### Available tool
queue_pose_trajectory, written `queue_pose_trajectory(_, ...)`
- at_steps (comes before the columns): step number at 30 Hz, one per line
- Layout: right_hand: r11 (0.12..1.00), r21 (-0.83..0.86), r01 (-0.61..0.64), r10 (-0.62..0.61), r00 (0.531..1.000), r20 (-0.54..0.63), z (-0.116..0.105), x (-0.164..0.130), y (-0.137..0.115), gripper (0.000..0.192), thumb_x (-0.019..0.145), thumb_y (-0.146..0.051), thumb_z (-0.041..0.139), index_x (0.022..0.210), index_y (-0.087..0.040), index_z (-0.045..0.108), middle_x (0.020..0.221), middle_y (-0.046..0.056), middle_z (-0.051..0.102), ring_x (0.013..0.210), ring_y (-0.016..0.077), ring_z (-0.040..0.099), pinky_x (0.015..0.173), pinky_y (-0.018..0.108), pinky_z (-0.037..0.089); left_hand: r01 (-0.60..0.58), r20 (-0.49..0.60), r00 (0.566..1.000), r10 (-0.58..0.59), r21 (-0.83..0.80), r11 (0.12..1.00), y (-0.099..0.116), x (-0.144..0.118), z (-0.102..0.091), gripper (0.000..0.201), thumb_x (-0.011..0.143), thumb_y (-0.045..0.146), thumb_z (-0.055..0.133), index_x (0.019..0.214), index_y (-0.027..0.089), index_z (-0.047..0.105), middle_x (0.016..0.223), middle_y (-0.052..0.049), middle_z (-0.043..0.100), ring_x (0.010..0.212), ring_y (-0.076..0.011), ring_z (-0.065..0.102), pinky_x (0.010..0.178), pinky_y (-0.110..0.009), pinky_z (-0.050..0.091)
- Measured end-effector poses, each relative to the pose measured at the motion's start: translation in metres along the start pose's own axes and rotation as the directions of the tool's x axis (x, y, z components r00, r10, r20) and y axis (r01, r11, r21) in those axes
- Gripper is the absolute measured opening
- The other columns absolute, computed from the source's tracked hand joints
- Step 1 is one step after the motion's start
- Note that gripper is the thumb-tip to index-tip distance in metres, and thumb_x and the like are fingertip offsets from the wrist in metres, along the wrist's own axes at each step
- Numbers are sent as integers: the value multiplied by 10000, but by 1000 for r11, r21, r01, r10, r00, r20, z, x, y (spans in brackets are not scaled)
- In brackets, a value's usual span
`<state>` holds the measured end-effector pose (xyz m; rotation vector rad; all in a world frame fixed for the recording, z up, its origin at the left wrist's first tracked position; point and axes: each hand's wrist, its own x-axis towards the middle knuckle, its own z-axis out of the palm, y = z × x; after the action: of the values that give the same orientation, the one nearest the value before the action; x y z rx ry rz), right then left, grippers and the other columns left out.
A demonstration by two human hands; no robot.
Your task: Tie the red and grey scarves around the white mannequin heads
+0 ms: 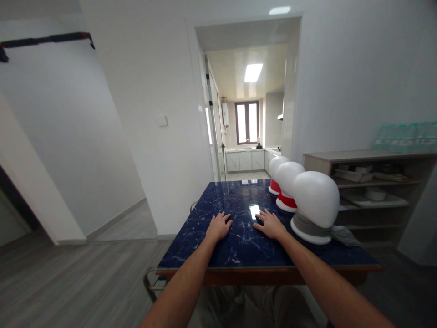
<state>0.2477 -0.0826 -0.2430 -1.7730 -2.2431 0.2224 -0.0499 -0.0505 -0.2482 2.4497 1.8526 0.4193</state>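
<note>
My left hand (218, 226) lies flat, palm down, on the dark blue marble table (235, 255), fingers spread and holding nothing. My right hand (271, 224) rests the same way a little to the right, also empty. Three white mannequin heads stand in a row along the table's right side. The nearest head (316, 199) wears a grey scarf (337, 232) around its neck and sits just right of my right hand. The middle head (289, 178) and the far head (277, 166) each have a red band at the neck.
A wooden shelf unit (372, 157) with trays and boxes stands at the right wall. An open doorway (247, 132) ahead leads to a kitchen. Grey wood floor (78, 282) spreads to the left. A chair frame (152, 284) shows under the table's near left corner.
</note>
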Motion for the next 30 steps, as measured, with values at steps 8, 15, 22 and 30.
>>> queue_pose_trajectory(8,1000,5,5,-5,1000,-12,1,0,1,771,1005,-733,447,1612,-261,498,1728,81,353,1618,340,227,1297,535,151,-2,-6,1000,2,4,1000,2,-1,-1,625,1081,563,327,1581,246,528,1707,-130,398,1608,-287,325,1318,-524,189)
queue_pose_trajectory(15,1000,4,1,-1,1000,-6,0,0,0,769,1005,-730,443,1616,-266,491,1731,80,347,1617,336,230,1298,532,145,-5,-8,1000,5,-1,1000,1,-1,0,633,1080,574,318,1583,250,526,1709,-127,395,1606,-296,326,1317,-529,190)
queue_pose_trajectory(22,1000,7,-1,1,1000,-7,0,-1,0,770,1006,-728,440,1616,-259,492,1735,86,338,1617,337,227,1297,532,144,-1,-2,1000,1,-3,1000,2,-2,-2,633,1080,569,319,1587,248,520,1711,-124,392,1608,-298,321,1317,-524,196)
queue_pose_trajectory(30,1000,12,2,-2,1000,-20,2,0,1,771,1004,-731,447,1609,-257,501,1732,83,344,1615,335,237,1299,533,149,-3,-5,1000,3,-8,1000,2,-2,-3,629,1081,571,322,1585,253,524,1707,-122,403,1606,-294,326,1319,-525,192)
